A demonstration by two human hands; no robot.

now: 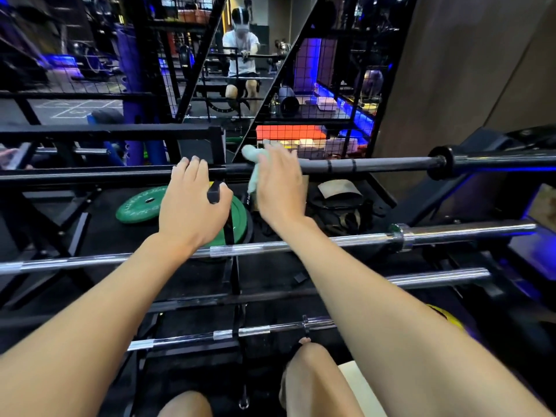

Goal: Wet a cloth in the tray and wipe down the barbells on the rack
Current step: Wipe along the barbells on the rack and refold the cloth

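Note:
A black barbell [376,164] lies across the top of the rack. My left hand [192,200] grips this bar from above, fingers curled over it. Just to the right, my right hand [279,185] holds a pale green cloth [251,158] against the same bar, the cloth draped over the bar and hanging below it. Three chrome barbells lie on lower rungs: one [361,240] under my wrists, a shorter one [436,276] lower right, and one [240,332] near my knees. The tray is not in view.
Green weight plates [141,204] and a dark bag [340,206] lie on the floor behind the rack. A mirror [240,55] ahead reflects a person. Black wire-mesh racks stand left and right. A brown wall [466,70] rises at right. My knees sit at the bottom edge.

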